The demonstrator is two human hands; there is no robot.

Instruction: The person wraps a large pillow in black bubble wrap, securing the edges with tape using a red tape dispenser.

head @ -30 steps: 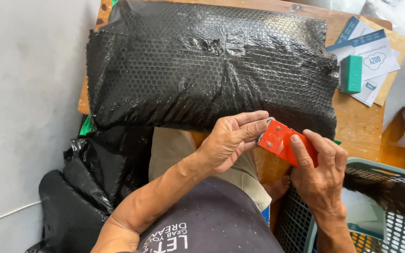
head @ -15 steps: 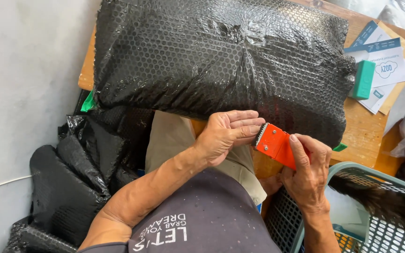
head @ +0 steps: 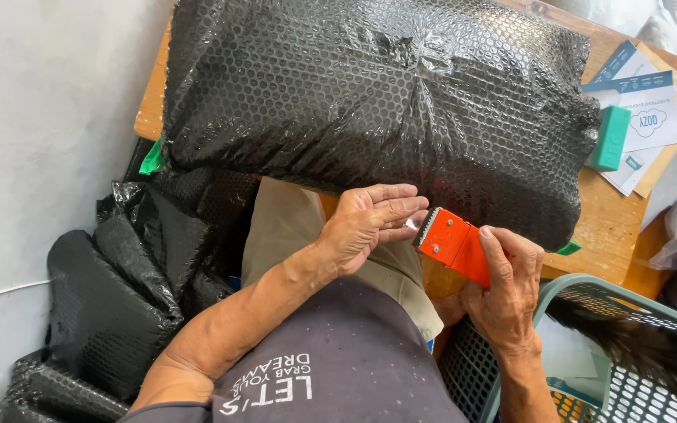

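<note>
Green basket (head: pixel 589 294), leaflets (head: pixel 644 117) (a green block (head: pixel 611 139) on top).

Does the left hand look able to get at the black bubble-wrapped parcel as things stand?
Probably yes. The left hand lies open just below the parcel, with nothing between them; only the right hand holds the orange tape cutter.

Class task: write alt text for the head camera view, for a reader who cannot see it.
A seated person's right hand grips an orange tape dispenser, its toothed edge by the left hand's fingers. Above lies a big parcel wrapped in black bubble wrap on a wooden table; a green basket stands at right.
</note>
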